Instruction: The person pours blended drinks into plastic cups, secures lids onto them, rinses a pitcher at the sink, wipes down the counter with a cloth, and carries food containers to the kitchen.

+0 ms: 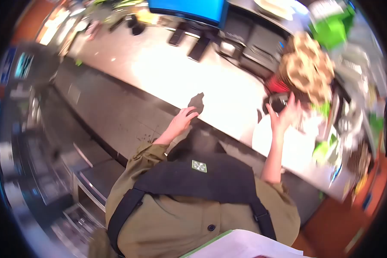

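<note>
My left hand [182, 123] hovers over the front edge of the white counter [167, 81], its fingers loosely apart and nothing visible in them. Just beyond its fingertips is a dark grey patch [196, 103]; whether it is a shadow or a thin cloth I cannot tell. On the right, my right hand [286, 117] is open, thumb and fingers spread towards a black round container [278, 100]. Blur hides whether they touch. Brown cardboard cup carriers [307, 64] are stacked behind that container, above something red [278, 84].
A monitor [187, 10] with a blue screen stands at the back, beside black machines [260, 47]. Green and clear packaging [333, 26] crowds the right side. Papers [249, 245] appear at the bottom edge. Dark units [43, 159] stand at the left.
</note>
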The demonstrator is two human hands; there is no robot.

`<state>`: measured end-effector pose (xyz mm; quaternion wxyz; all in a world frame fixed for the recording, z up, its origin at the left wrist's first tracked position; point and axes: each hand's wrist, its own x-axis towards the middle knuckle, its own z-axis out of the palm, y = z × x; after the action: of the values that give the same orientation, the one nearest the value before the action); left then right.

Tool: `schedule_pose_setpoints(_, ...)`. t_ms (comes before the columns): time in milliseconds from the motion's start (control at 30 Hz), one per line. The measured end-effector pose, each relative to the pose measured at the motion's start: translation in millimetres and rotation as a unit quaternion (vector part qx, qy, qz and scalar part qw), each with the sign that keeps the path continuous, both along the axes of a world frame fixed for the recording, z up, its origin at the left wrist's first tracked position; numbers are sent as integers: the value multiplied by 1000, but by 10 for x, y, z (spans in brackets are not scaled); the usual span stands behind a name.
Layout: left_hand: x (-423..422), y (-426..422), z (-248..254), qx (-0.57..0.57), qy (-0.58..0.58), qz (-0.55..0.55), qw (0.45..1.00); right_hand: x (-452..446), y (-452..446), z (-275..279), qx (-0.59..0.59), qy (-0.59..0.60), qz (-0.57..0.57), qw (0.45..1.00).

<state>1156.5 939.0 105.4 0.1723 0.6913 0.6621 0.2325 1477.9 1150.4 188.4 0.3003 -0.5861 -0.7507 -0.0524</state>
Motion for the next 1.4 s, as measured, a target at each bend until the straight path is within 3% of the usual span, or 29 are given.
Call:
schedule_pose_setpoints(67,-62,-184,185,3,-44,137,990,-351,-195,196,90,94,89,987)
schedule_pose_setpoints(133,22,-316,476,-15,-129,291,948,-744,-410,-115,-94,218,282,930)
schedule_pose_setpoints(200,-28,-441,536,-2,-120,275,954,-1363,-760,-75,-230,265,493,796)
schedule_pose_setpoints(233,-65,-493,579,-11,-120,239,964,-1654,-869,-73,-257,207,576,748)
schedule_pose_setpoints(300,-142,-571,839,-68,-151,178,970,-2216,-1040,-256,-345,221,642,648)
schedule_pose_setpoints(400,-356,-802,1028,32,-275,133,952,-2884,-1195,-788,-706,197,576,363)
schedule_pose_setpoints(433,-411,-885,1107,52,-408,173,895,-3004,-1277,-888,-763,202,540,293)
schedule_pose_setpoints(500,-677,-1144,1086,129,-467,194,853,-3121,-1524,-1047,-858,203,448,149)
schedule_pose_setpoints(533,-810,-1281,1055,172,-495,208,826,-3134,-1751,-561,-863,226,422,161)
schedule_pose_setpoints(567,-946,-1438,1018,202,-516,232,800,-3259,-1872,-531,-874,224,430,31)
schedule_pose_setpoints(633,-1249,-1823,962,221,-499,248,801,-3581,-2111,-728,-886,184,388,-174)
schedule_pose_setpoints(733,-1626,-2409,867,258,-492,316,769,-4069,-2507,-358,-880,112,458,-59)
schedule_pose_setpoints(800,-1888,-2831,797,298,-489,378,727,-4459,-2908,-294,-883,77,462,-32)
schedule_pose_setpoints(833,-2027,-3040,716,313,-479,414,708,-4603,-3095,-178,-916,89,392,1)
schedule_pose_setpoints(900,-2229,-3483,571,340,-457,481,667,-5065,-3503,-431,-942,45,333,0)
schedule_pose_setpoints(1000,-2267,-4053,543,520,-622,374,450,-5429,-4045,-213,-979,34,198,-43)
schedule_pose_setpoints(1033,-2258,-4205,432,543,-567,400,472,-5499,-4251,-54,-987,39,143,-64)
schedule_pose_setpoints(1133,-2334,-4321,157,605,-611,240,450,-5782,-4833,55,-978,-3,57,-199)
schedule_pose_setpoints(1167,-2397,-4319,217,618,-623,152,454,-5865,-5053,94,-978,-19,13,-208)
schedule_pose_setpoints(1233,-2583,-4502,459,710,-590,111,367,-6050,-5478,102,-983,-43,17,-177)
schedule_pose_setpoints(1267,-2686,-4624,508,764,-563,123,290,-6134,-5670,126,-986,-48,33,-158)
schedule_pose_setpoints(1300,-2803,-4845,437,769,-547,126,305,-6258,-5858,155,-985,-71,79,-137)
schedule_pose_setpoints(1367,-3048,-5490,302,781,-513,131,330,-6596,-6313,67,-968,-129,157,-150)
schedule_pose_setpoints(1400,-3086,-5690,623,768,-508,215,325,-6778,-6578,22,-956,-158,193,-157)
